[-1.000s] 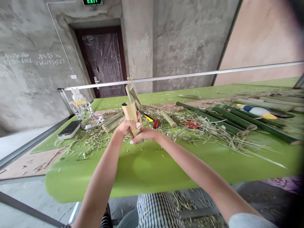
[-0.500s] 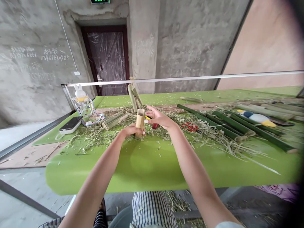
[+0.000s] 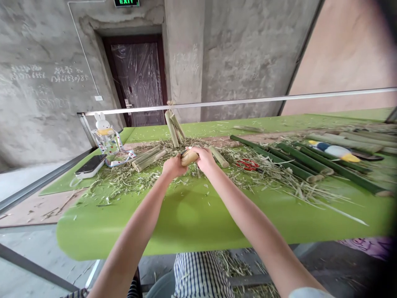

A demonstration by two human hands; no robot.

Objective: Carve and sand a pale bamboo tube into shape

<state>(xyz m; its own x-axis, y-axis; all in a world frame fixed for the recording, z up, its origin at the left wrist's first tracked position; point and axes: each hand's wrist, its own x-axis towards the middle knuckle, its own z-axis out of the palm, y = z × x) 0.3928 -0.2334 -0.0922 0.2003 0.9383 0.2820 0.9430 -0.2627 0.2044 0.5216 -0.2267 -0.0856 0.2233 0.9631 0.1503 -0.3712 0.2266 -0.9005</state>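
A short peeled bamboo tube (image 3: 190,157) is held tilted nearly on its side, just above the table's litter of shavings. Around its left end my left hand (image 3: 174,167) is closed. My right hand (image 3: 204,159) grips the other end, fingers over the top. Something small and dark shows by the left fingertips; I cannot make out what it is. Just right of my right hand lies another peeled bamboo piece (image 3: 218,156). Beyond my hands, several bamboo pieces tied at the top (image 3: 172,127) stand upright.
Peeled bamboo lengths (image 3: 149,159) lie to the left, near a phone (image 3: 90,164) and a rabbit-topped bottle (image 3: 107,138). Red-handled scissors (image 3: 248,164), green bamboo poles (image 3: 305,160) and a plush toy (image 3: 335,151) are at right. A metal rail (image 3: 235,101) crosses behind.
The bamboo tube has gone from upright to nearly sideways. My right hand has moved from beside it, where a yellow-and-black object showed, onto its right end.
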